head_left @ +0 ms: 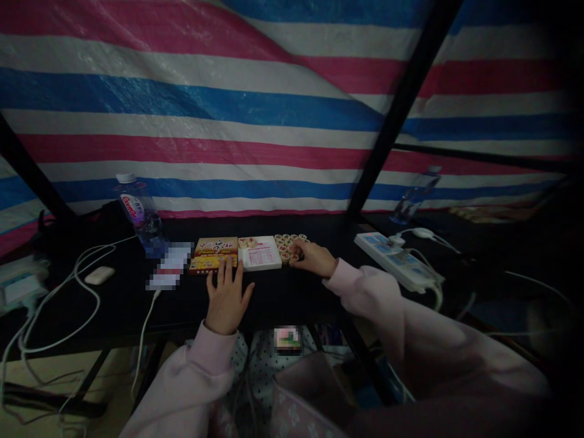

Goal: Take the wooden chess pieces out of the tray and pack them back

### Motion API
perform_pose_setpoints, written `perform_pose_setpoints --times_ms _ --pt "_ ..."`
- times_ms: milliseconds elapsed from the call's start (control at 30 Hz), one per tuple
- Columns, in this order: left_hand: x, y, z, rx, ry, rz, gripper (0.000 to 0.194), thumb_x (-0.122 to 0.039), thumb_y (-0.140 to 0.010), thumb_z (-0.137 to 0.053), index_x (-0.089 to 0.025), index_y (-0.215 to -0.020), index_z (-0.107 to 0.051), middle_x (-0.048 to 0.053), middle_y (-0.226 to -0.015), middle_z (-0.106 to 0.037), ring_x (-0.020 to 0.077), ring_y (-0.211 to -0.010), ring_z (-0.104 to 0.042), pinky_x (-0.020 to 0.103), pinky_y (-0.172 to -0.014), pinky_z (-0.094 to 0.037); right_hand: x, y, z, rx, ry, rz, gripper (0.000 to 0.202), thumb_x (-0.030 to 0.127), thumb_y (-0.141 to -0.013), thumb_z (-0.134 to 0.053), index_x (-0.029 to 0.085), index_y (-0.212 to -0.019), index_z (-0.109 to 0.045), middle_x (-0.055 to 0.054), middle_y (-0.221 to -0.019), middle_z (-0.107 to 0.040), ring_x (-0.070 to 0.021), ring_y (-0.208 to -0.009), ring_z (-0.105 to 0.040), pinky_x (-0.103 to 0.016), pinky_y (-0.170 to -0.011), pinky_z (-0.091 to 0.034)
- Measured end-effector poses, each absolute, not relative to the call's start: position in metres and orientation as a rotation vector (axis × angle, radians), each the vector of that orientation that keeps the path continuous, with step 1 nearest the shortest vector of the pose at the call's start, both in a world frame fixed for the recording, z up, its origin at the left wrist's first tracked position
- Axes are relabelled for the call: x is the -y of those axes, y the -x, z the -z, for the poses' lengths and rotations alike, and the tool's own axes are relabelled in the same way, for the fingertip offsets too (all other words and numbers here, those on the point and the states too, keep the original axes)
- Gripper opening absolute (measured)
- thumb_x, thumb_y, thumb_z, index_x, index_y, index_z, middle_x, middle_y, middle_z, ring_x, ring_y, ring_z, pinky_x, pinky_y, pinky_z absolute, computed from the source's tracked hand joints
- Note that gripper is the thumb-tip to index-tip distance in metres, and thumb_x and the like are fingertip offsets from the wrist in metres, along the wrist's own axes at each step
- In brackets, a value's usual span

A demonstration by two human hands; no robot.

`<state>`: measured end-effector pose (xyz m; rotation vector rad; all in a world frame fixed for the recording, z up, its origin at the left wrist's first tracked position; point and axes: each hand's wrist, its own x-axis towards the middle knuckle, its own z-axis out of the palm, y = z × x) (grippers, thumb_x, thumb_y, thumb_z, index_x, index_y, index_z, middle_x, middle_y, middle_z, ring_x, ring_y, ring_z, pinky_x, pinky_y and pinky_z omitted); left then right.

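Observation:
My left hand (225,298) lies with its fingers spread, its fingertips at the front of a yellow and brown Chinese chess box (215,250). Beside that box is a white tray (264,243) with red printing, and a few round pieces show at its back left. Several round Chinese chess pieces (285,241) with dark and red characters sit in tight rows right of the tray. At the right side of these rows, the curled fingers of my right hand (314,258) pinch a piece, partly hidden by the fingers.
A phone (170,266) on a cable and a water bottle (141,213) stand left of the box. Farther left are a white earbud case (100,275) and loose white cables. A power strip (396,260) lies to the right, with another bottle (415,194) behind it. Striped sheeting hangs behind the table.

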<state>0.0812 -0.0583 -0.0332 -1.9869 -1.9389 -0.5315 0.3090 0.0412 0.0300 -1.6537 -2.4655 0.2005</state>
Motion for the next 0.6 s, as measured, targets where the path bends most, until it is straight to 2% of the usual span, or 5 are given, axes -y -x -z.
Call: perform_pose_setpoints --times_ms 367,467,600 --pt "0.057 -0.08 0.035 1.942 1.999 0.537 0.055 -0.042 -0.087 -0.038 -0.018 -0.136 -0.036 0.015 -0.144 -0.03 0.0301 -0.132 -0.027 0.054 -0.102 -0.023 -0.079 -0.287 -0.076 2.445 1.443 -0.272 0.035 0.028 -0.065 -0.068 0.02 -0.095 -0.052 0.0 -0.09 -0.064 -0.0131 -0.08 -0.059 -0.021 -0.059 -0.037" --pt "0.057 -0.08 0.035 1.93 1.994 0.538 0.054 -0.042 -0.087 -0.038 -0.017 -0.136 -0.036 0.015 -0.145 -0.03 0.0298 -0.132 -0.028 0.053 -0.102 -0.024 -0.09 -0.257 -0.074 2.497 1.443 -0.285 0.036 0.025 -0.065 -0.068 0.019 -0.097 -0.053 -0.001 -0.089 -0.065 -0.0131 -0.078 -0.059 -0.02 -0.056 -0.036" --pt "0.058 -0.08 0.034 1.923 1.992 0.531 0.054 -0.041 -0.087 -0.038 -0.017 -0.136 -0.036 0.016 -0.144 -0.031 0.0302 -0.132 -0.028 0.053 -0.101 -0.025 -0.099 -0.225 -0.061 2.581 1.512 -0.189 0.035 0.028 -0.065 -0.068 0.021 -0.096 -0.054 -0.002 -0.094 -0.065 -0.0152 -0.081 -0.059 -0.021 -0.055 -0.034"
